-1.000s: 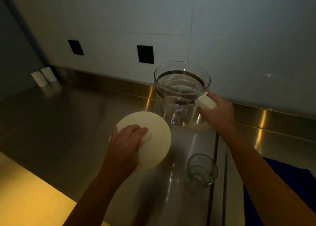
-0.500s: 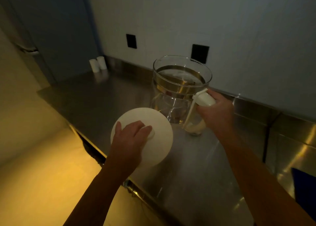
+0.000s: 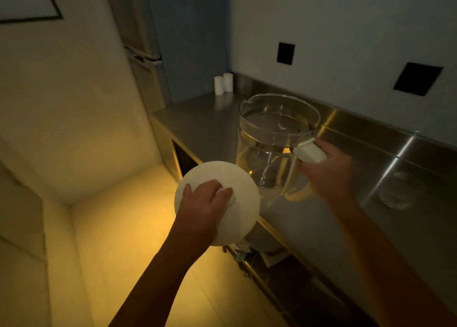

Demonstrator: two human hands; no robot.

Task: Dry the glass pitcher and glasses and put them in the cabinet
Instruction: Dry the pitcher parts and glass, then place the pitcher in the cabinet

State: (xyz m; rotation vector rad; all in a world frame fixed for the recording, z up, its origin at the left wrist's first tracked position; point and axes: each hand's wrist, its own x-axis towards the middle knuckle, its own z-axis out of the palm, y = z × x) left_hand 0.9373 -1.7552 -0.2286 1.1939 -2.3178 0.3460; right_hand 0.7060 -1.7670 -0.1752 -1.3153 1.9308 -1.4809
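The clear glass pitcher (image 3: 274, 141) with a white handle hangs upright at the counter's front edge, carried by my right hand (image 3: 329, 170), which grips the handle. My left hand (image 3: 205, 208) holds the round white lid (image 3: 217, 203) by its knob, out past the counter edge over the floor. A small drinking glass (image 3: 395, 190) stands on the steel counter (image 3: 205, 121) to the right, dim and hard to make out.
Two small white cylinders (image 3: 223, 84) stand at the counter's far left corner by the blue wall. Open shelves run below the counter. Tall cabinet doors with bar handles (image 3: 146, 57) rise at the left. Two black wall sockets sit above the backsplash.
The view has swung left, and both hands with the pitcher and lid have moved left toward the counter's edge. The drinking glass now lies off to the right.
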